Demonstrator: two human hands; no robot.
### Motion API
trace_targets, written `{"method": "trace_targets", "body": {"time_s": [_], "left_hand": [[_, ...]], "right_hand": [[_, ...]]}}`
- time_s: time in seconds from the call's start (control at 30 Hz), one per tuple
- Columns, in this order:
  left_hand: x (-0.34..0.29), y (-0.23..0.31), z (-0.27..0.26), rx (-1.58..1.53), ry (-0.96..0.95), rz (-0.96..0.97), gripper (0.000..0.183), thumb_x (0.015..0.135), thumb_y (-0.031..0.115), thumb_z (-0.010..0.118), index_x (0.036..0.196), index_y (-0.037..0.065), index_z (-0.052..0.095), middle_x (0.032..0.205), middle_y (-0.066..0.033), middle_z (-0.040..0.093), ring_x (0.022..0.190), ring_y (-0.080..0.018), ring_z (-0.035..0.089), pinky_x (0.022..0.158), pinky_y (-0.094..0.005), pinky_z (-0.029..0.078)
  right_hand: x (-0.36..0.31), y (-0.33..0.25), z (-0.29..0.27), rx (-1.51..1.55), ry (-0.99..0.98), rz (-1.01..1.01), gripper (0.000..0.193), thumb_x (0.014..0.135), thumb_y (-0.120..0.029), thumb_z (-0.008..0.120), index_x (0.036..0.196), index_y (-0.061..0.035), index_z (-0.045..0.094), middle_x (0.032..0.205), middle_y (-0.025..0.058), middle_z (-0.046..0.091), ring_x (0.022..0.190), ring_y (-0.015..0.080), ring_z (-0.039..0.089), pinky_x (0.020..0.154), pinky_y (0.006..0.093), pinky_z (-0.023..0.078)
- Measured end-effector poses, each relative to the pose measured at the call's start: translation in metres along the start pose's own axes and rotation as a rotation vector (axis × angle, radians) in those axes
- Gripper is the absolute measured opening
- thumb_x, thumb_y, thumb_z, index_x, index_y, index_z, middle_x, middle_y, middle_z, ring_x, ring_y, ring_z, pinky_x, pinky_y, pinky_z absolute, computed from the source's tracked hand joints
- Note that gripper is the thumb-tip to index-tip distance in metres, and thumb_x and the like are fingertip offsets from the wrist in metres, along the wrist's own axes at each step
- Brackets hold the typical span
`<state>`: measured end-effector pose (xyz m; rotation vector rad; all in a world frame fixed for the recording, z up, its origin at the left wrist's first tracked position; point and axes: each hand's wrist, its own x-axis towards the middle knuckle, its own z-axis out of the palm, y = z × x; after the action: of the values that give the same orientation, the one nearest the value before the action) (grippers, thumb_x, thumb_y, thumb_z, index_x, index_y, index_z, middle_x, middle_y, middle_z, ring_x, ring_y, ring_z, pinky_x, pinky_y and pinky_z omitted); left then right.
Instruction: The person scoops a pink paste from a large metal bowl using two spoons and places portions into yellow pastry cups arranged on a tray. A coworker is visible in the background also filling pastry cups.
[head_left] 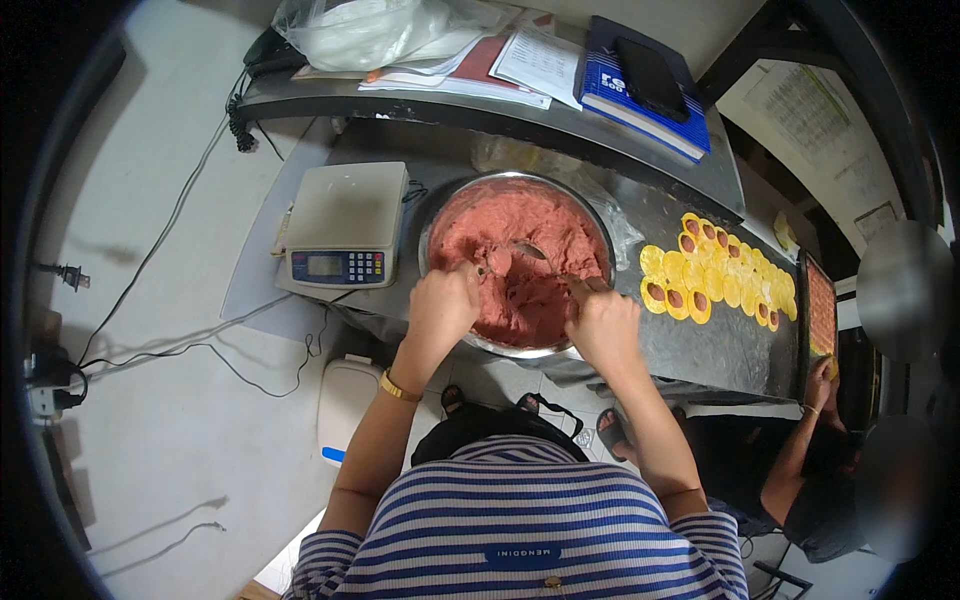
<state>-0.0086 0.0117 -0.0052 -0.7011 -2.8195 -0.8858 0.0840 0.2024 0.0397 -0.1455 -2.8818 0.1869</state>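
A wide steel bowl (611, 222) stands in front of me, filled with pink minced meat (540, 208). Over its left side my left hand (452, 298) is closed, its fingertips at a small lump of meat (498, 260); what it grips is hidden. My right hand (604, 318) is closed over the right side of the bowl, fingers curled down at the meat, and I cannot make out what is in them. Between the hands, a shiny metal piece like a spoon's end (528, 249) shows in the meat.
Left of the bowl sits a digital scale (342, 222). To the right lie overlapping yellow round wrappers (735, 285), several with meat on them. Beyond them is a tray (803, 300), where another person's hands (822, 380) are. A shelf (420, 108) with papers and a blue book (640, 125) overhangs the back.
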Motion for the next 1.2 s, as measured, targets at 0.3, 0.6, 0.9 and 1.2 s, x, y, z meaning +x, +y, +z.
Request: {"method": "trace_targets", "body": {"time_s": [0.3, 0.6, 0.9, 1.2], "left_hand": [[0.001, 0.007, -0.001, 0.066, 0.017, 0.101, 0.016, 0.087, 0.019, 0.050, 0.083, 0.006, 0.058, 0.059, -0.0174, 0.059, 0.056, -0.0367, 0.061, 0.053, -0.0471, 0.049], [-0.012, 0.016, 0.019, 0.174, 0.038, 0.133, 0.014, 0.087, 0.018, 0.051, 0.081, 0.006, 0.055, 0.056, -0.0155, 0.058, 0.051, -0.0337, 0.060, 0.046, -0.0431, 0.048], [-0.003, 0.026, 0.029, -0.023, 0.087, 0.190, 0.016, 0.084, 0.012, 0.048, 0.080, 0.007, 0.062, 0.068, -0.0191, 0.060, 0.058, -0.0358, 0.059, 0.051, -0.0444, 0.044], [-0.016, 0.041, 0.020, -0.090, -0.088, -0.026, 0.020, 0.084, 0.008, 0.046, 0.071, -0.003, 0.057, 0.067, -0.0204, 0.060, 0.065, -0.0317, 0.063, 0.058, -0.0409, 0.045]], "right_hand": [[-0.007, -0.012, 0.011, -0.043, -0.016, -0.069, 0.034, 0.065, -0.009, 0.057, 0.097, -0.0024, 0.064, 0.074, 0.0139, 0.062, 0.058, 0.0305, 0.063, 0.051, 0.0396, 0.051], [0.008, 0.052, 0.006, 1.728, -0.693, 0.767, 0.020, 0.089, -0.013, 0.053, 0.097, 0.0012, 0.065, 0.050, -0.0094, 0.029, 0.038, 0.0032, 0.020, 0.037, 0.0220, 0.015], [-0.075, 0.145, -0.030, 1.668, -0.052, 0.872, 0.020, 0.083, -0.005, 0.052, 0.096, 0.0028, 0.065, 0.051, -0.0074, 0.034, 0.040, 0.0030, 0.023, 0.037, 0.0209, 0.018], [-0.129, 0.358, -0.058, -0.229, 0.881, 1.009, 0.020, 0.082, -0.011, 0.052, 0.096, -0.0100, 0.065, 0.072, 0.0120, 0.064, 0.064, 0.0286, 0.064, 0.054, 0.0408, 0.046]]}}
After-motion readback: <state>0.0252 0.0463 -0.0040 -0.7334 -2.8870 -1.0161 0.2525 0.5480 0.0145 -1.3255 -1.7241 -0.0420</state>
